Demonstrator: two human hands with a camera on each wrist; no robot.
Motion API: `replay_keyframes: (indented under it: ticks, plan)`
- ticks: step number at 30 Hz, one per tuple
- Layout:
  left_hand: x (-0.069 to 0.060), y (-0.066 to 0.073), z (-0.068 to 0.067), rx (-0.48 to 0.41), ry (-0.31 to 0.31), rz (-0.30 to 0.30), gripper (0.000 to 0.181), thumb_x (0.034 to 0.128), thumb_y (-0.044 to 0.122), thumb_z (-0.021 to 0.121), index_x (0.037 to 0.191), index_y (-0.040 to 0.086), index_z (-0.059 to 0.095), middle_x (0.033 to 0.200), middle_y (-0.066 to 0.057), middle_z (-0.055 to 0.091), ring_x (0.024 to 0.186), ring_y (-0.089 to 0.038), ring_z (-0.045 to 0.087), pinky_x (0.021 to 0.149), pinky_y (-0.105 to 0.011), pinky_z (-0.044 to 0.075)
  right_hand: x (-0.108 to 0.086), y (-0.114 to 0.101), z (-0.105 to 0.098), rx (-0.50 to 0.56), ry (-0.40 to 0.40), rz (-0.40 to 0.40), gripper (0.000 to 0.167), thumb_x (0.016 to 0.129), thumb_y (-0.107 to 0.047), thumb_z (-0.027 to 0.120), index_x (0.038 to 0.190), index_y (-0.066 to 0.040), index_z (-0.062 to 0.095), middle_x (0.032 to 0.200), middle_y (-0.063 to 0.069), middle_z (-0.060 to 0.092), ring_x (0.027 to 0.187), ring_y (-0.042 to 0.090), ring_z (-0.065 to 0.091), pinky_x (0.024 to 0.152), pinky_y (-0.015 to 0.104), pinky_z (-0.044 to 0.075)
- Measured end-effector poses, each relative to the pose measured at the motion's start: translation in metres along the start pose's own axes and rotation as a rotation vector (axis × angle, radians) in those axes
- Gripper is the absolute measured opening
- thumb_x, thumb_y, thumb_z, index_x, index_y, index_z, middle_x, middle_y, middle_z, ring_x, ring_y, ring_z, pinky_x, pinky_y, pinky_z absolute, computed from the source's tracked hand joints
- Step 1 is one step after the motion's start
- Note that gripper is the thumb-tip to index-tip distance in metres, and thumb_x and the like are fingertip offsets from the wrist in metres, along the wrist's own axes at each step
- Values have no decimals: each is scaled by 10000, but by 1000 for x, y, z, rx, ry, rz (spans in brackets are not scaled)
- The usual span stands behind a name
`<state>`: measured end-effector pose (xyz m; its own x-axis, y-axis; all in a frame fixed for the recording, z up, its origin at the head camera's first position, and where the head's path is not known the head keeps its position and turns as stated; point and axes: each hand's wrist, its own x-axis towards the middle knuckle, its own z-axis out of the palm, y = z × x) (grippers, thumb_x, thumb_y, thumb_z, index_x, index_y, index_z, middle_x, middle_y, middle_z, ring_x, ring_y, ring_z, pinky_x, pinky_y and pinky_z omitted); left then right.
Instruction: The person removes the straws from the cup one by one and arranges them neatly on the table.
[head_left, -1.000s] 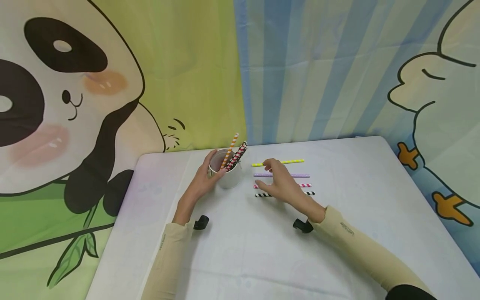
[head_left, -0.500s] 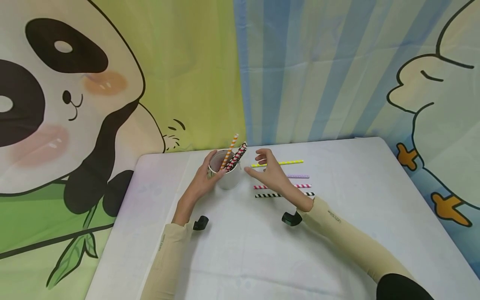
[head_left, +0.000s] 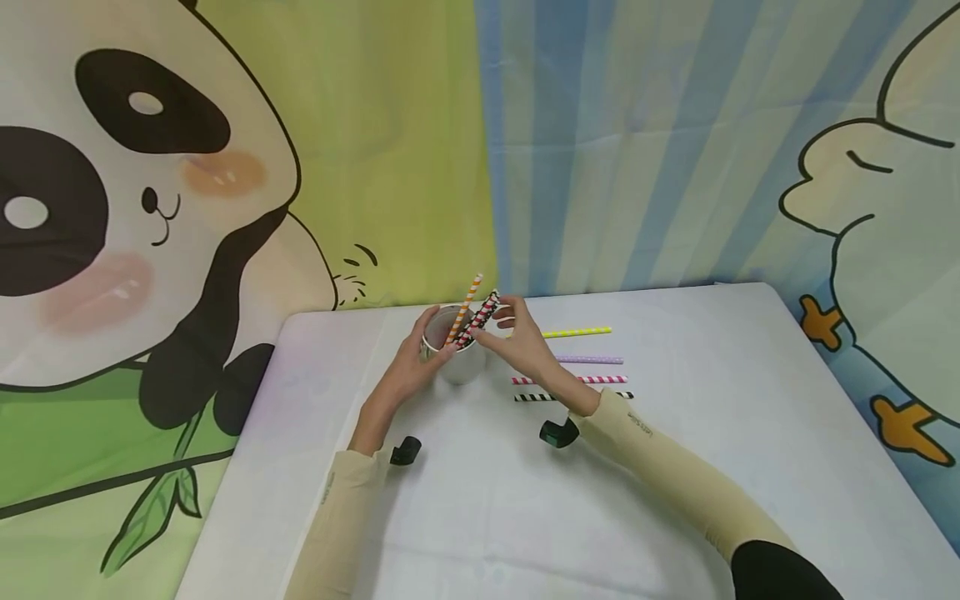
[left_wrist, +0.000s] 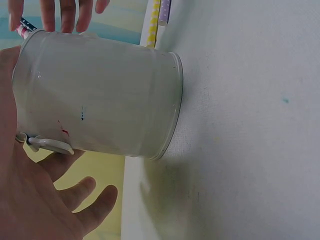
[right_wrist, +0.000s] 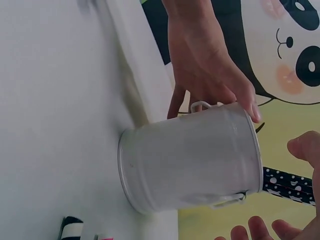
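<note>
A white metal bucket (head_left: 461,367) stands upright near the table's back edge. My left hand (head_left: 408,367) grips it from the left, thumb at the rim, fingers round the side by a handle lug. Out of its mouth lean an orange-striped paper straw (head_left: 462,312) and a bunch of red-striped and black patterned straws (head_left: 482,317). Beside that bunch is my right hand (head_left: 527,343), its thumb and fingers spread apart. In the right wrist view, black dotted straws (right_wrist: 287,185) show between the thumb and fingers, with no clear contact. Their lower ends are hidden inside the bucket.
Right of the bucket lie a yellow straw (head_left: 581,332), a purple one (head_left: 594,360), a pink-striped one (head_left: 606,380) and a black-striped one (head_left: 534,398), partly behind my right arm. Cartoon curtains (head_left: 637,167) hang behind the white table (head_left: 480,508).
My right hand has moved left from above the loose straws to beside the straws in the bucket. The left hand stays on the bucket. The view has shifted slightly.
</note>
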<state>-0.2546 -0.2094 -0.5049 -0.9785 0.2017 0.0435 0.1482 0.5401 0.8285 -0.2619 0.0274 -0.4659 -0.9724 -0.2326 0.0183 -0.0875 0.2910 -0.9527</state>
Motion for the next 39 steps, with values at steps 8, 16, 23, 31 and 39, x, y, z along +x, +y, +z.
replay_keyframes:
  ticks: [8,16,23,31,39]
  plan:
    - [0,-1,1,4,2,2,806,939,530,637,1588,410,174,1619,-107,329,1483,-349,324,1167,-627,270,18,1,15,33,47,23,610,881,-392,742,1338,-112,450,1286,93,562,1225,280,548,903,418,528]
    - [1,-7,1,-4,9,37,775,947,506,639,1564,474,171,1610,-70,353,1469,-313,358,1180,-579,282,29,-1,31,138,111,5,418,863,-244,732,1189,-62,546,1084,51,602,966,154,540,794,261,440]
    - [2,-6,1,-5,7,46,793,949,492,639,1588,402,178,1607,-90,356,1469,-322,357,1179,-587,279,34,-1,37,195,147,8,299,878,-178,689,1122,-46,579,1002,33,588,864,117,508,721,226,424]
    - [1,-5,2,-2,4,25,776,943,520,635,1557,495,161,1602,-77,364,1465,-309,367,1170,-589,295,38,-1,41,225,163,16,211,889,-155,676,1051,-42,602,948,13,592,851,110,534,707,216,449]
    - [2,-6,1,-6,8,40,768,955,468,640,1568,455,178,1594,-69,376,1453,-300,383,1179,-560,293,40,1,42,176,169,17,157,883,-193,686,968,-85,610,901,-5,583,815,108,525,682,227,435]
